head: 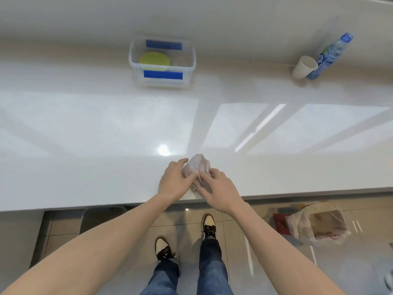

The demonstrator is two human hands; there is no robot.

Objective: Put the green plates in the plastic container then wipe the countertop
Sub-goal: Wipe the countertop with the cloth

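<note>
Both hands meet on a pale, crumpled cloth (198,167) near the front edge of the white countertop (85,135). The left hand (175,180) lies on the cloth's left side with its fingers nearly straight, pressing rather than curling round it. The right hand (219,189) covers the near right part, its fingertips bent down onto the fabric; whether it pinches a fold cannot be told. The cloth's long axis runs from the counter's edge away from the person, its bunched far end pointing toward the back of the counter.

Well apart, at the back, stands the clear plastic container (162,60) with blue tape strips on its long walls, its long axis running left to right. The green plates (154,60) lie flat inside, in its left part.

Far right at the back, a paper cup (304,67) stands touching a water bottle (329,56).
</note>
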